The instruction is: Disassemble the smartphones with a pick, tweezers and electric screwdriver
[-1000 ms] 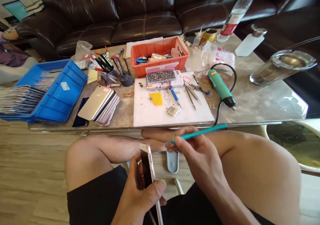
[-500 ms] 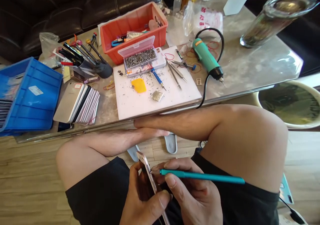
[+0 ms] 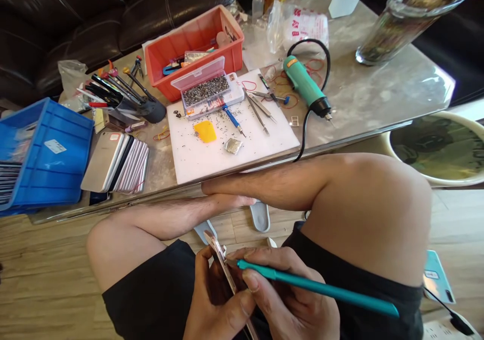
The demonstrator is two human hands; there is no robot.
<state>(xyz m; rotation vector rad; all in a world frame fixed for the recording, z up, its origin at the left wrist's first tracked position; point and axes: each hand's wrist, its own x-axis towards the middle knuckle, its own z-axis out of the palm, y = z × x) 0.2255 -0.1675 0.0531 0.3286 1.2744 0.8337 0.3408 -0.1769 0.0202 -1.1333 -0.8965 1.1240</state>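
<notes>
My left hand [image 3: 214,304] grips a rose-gold phone [image 3: 221,267] edge-on over my lap, thumb pressed along its side. In my right hand [image 3: 291,304] I pinch a long teal tool [image 3: 317,288], whose tip touches the phone's upper edge near my fingertips. Both hands sit low in the view, between my crossed bare legs and black shorts.
Ahead stands a glass-topped table [image 3: 378,103] with a white work mat [image 3: 227,143], a clear box of screws [image 3: 206,89], an orange bin [image 3: 192,47], a blue crate [image 3: 41,158], a stack of phones [image 3: 117,163], a teal hot-air tool [image 3: 304,85] and tweezers [image 3: 259,108]. A round basin [image 3: 438,148] sits at right.
My view tilted down and my hands dropped toward my lap. My right hand brought the teal tool's tip from above the phone onto its upper edge.
</notes>
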